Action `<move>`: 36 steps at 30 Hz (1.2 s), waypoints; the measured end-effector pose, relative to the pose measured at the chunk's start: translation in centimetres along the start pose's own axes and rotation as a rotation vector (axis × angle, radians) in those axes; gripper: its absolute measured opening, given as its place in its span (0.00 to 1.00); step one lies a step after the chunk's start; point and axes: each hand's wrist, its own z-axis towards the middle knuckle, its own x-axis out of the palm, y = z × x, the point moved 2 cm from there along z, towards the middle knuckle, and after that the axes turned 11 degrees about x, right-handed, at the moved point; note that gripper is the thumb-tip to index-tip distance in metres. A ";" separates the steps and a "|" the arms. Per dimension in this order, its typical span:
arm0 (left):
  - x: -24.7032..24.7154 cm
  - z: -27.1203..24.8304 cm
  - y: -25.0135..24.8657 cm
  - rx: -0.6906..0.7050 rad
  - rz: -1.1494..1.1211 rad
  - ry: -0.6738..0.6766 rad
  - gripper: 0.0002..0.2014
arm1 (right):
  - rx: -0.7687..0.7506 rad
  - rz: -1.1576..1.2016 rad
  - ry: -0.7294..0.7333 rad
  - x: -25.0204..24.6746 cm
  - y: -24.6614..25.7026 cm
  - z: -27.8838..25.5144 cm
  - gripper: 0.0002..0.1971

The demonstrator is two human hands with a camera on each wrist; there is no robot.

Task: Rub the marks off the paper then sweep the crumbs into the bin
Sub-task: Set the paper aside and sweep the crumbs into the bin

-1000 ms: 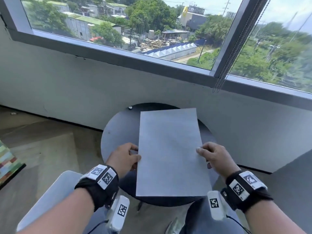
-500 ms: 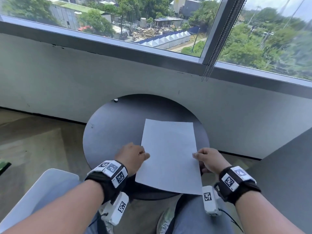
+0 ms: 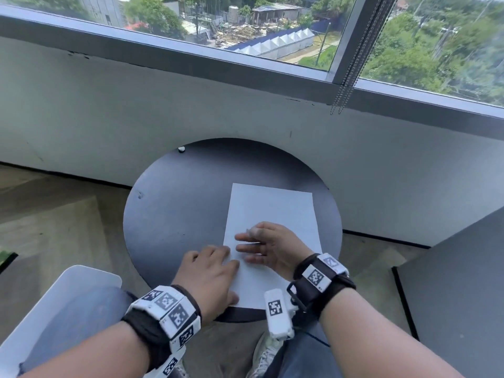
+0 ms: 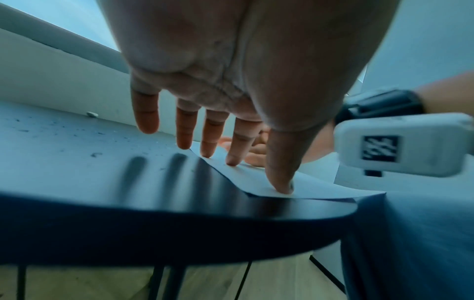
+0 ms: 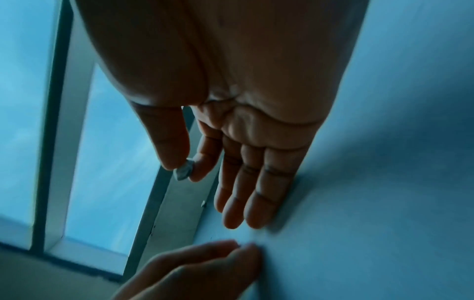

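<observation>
Paper (image 3: pixel 272 214), lifted by both hands a second ago, now lies flat on the near right of the tabletop (image 3: pixel 174 208), left hand (image 3: pixel 210 274) pressing its edge with straight fingers, right hand (image 3: pixel 270 248) pinching an eraser (image 5: pixel 183 172), so rubbing seems imminent.

Round dark table (image 3: pixel 174 214) against white wall (image 3: pixel 136 110); big window (image 3: pixel 272 28) above; wood floor (image 3: pixel 54 219); daylight.

table (image 3: pixel 174 214): bare dark top left of and behind paper (image 3: pixel 272 211), open to pass | far edge of table: small white bit (image 3: pixel 181 149), wall (image 3: pixel 245 110) close behind | near half of paper: left hand (image 3: pixel 210 279) and right hand (image 3: pixel 268 248) on it
</observation>
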 end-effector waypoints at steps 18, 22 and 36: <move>-0.1 -0.7 -0.6 -0.012 -0.024 -0.038 0.35 | 0.047 0.217 0.070 -1.7 -1.6 -1.4 0.04; 0.1 -0.7 -0.5 -0.017 -0.034 -0.023 0.32 | -0.067 0.549 -0.208 -7.3 -0.2 -1.0 0.03; 2.7 -1.6 -0.1 0.005 -0.006 -0.269 0.28 | 0.040 0.395 0.010 0.0 1.2 4.8 0.06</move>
